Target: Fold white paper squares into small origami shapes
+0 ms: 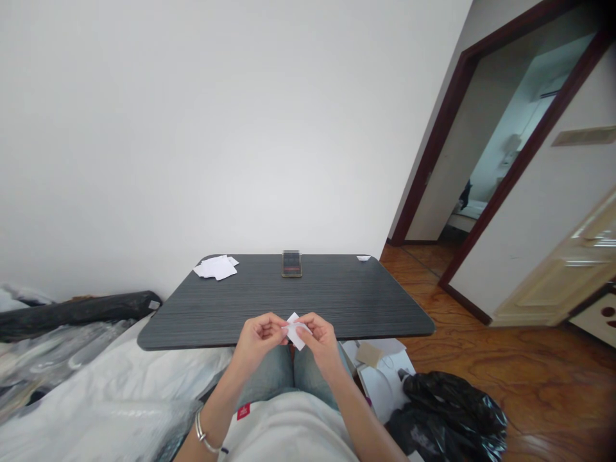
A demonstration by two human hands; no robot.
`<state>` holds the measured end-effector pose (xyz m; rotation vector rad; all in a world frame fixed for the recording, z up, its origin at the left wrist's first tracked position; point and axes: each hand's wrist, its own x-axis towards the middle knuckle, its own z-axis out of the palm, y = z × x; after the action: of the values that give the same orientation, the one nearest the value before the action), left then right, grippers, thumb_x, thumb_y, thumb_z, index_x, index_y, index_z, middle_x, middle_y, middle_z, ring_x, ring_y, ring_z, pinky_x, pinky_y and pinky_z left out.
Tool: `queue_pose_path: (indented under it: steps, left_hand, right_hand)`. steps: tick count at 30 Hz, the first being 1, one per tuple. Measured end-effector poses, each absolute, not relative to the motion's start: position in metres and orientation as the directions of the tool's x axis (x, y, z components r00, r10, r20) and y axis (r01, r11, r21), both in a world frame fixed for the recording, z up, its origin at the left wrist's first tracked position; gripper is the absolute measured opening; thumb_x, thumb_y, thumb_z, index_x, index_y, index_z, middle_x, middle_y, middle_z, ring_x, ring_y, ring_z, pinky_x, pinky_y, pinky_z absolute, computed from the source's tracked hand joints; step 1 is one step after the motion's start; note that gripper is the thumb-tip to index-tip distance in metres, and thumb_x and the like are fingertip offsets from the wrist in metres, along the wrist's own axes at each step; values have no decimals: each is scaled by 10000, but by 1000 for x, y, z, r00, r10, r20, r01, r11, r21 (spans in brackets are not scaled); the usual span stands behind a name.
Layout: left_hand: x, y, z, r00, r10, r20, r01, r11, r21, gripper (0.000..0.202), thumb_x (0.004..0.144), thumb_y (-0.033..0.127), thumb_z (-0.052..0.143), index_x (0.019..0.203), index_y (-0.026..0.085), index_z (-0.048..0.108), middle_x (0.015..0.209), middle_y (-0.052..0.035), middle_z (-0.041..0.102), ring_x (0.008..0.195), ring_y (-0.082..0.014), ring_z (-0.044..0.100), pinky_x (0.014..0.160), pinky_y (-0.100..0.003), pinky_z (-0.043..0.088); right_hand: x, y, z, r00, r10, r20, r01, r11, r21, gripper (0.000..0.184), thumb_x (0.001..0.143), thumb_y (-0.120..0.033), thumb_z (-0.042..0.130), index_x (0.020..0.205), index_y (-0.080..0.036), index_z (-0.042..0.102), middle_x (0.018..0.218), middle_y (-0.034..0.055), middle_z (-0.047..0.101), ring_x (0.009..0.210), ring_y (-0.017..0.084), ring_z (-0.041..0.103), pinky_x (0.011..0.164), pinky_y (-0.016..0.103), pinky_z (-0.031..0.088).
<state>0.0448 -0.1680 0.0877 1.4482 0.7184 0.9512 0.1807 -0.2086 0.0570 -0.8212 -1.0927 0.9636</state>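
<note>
A small white piece of paper [296,330] is pinched between both my hands just above the near edge of a dark grey table [337,301]. My left hand [257,337] grips its left side with curled fingers. My right hand [320,337] holds its right side, fingers closed around it. A bracelet sits on my left wrist. My knees in jeans show under the hands.
A small stack of white papers [216,267] lies at the table's far left. A phone [291,264] stands upright at the far middle, and a tiny paper piece [363,258] at the far right. A black plastic bag [450,414] lies on the wooden floor right. Plastic-wrapped bedding [96,398] fills the left.
</note>
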Motion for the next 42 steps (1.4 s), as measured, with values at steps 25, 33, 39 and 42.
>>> queue_pose_path:
  steps: [25, 33, 39, 42]
  left_hand:
    - [41, -168, 87, 546, 837, -35, -196, 168, 966, 145, 617, 222, 674, 653, 99, 606, 593, -46, 653, 542, -105, 591, 559, -195, 470]
    - [39, -167, 86, 571, 820, -40, -204, 190, 960, 130, 621, 211, 675, 649, 99, 616, 615, -47, 666, 562, -106, 604, 583, -197, 482]
    - [35, -167, 91, 597, 802, -1, -144, 108, 984, 161, 614, 241, 678, 647, 92, 626, 602, -41, 665, 543, -107, 600, 572, -198, 478]
    - [34, -167, 94, 595, 804, 24, -132, 67, 989, 165, 616, 245, 675, 659, 92, 630, 618, -43, 669, 556, -114, 603, 576, -206, 479]
  right_hand:
    - [185, -221, 68, 223, 831, 510, 67, 509, -858, 104, 728, -194, 530, 654, -182, 602, 583, -8, 504, 538, 117, 454, 511, 228, 362]
    - [189, -220, 66, 201, 844, 496, 113, 483, -868, 97, 723, -185, 534, 743, -173, 628, 618, 4, 572, 547, 120, 512, 523, 221, 403]
    - [191, -217, 64, 151, 825, 545, 151, 525, -838, 78, 675, -139, 577, 708, -168, 641, 604, -1, 566, 545, 110, 508, 507, 203, 408]
    - [191, -215, 62, 160, 819, 552, 131, 536, -834, 81, 674, -130, 577, 696, -169, 645, 599, 1, 564, 549, 111, 510, 502, 202, 410]
